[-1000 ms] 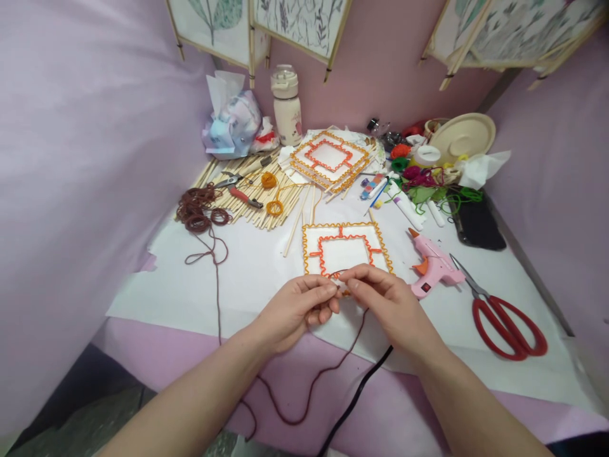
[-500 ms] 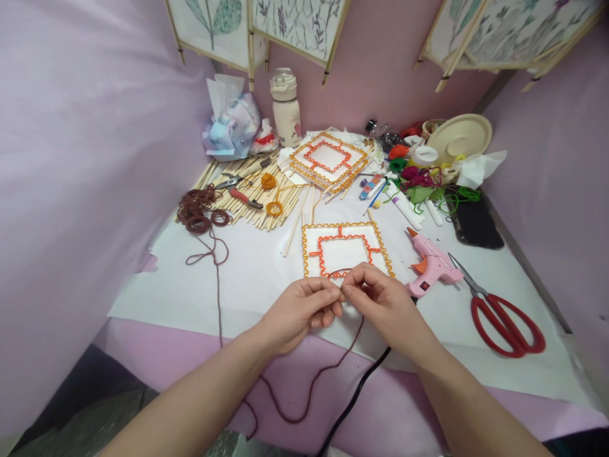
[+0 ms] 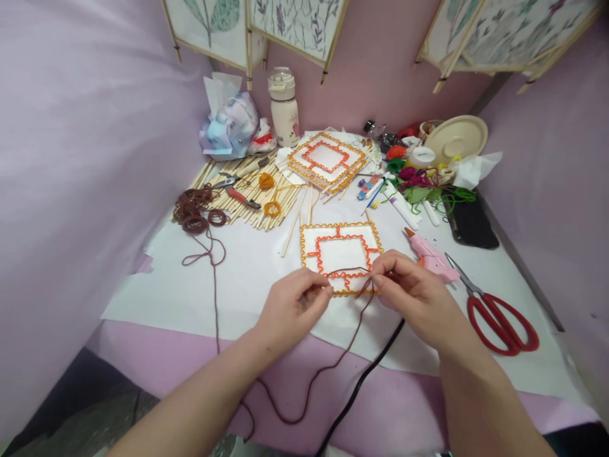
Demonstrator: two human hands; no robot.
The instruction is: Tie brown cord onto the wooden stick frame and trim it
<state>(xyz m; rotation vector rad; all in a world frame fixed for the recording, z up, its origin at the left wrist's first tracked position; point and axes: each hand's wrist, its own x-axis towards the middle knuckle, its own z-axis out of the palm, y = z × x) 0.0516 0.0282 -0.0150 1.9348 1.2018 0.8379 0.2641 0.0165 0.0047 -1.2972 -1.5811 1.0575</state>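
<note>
Above the near side of a square frame (image 3: 302, 247) wound in orange and yellow cord, both hands hold a thin brown cord (image 3: 309, 387). My left hand (image 3: 297, 304) pinches it at the frame's lower left. My right hand (image 3: 413, 289) pinches it near the lower right corner, where a loose strand dangles. Between the fingertips a short stretch of the cord bows slightly upward. From there the strand hangs past the table's front edge, and another length runs up to a brown cord bundle (image 3: 193, 209) on the left.
A pink glue gun (image 3: 432, 257) and red-handled scissors (image 3: 504, 324) lie on the right, near a black phone (image 3: 471, 219). Pliers (image 3: 240, 195) rest on many thin sticks (image 3: 259, 216). A second corded frame (image 3: 328, 158), a bottle (image 3: 284, 111) and tissues (image 3: 231, 127) are behind.
My hands have moved apart, the right one to the right, stretching a piece of brown cord between them. More of the frame's near side now shows.
</note>
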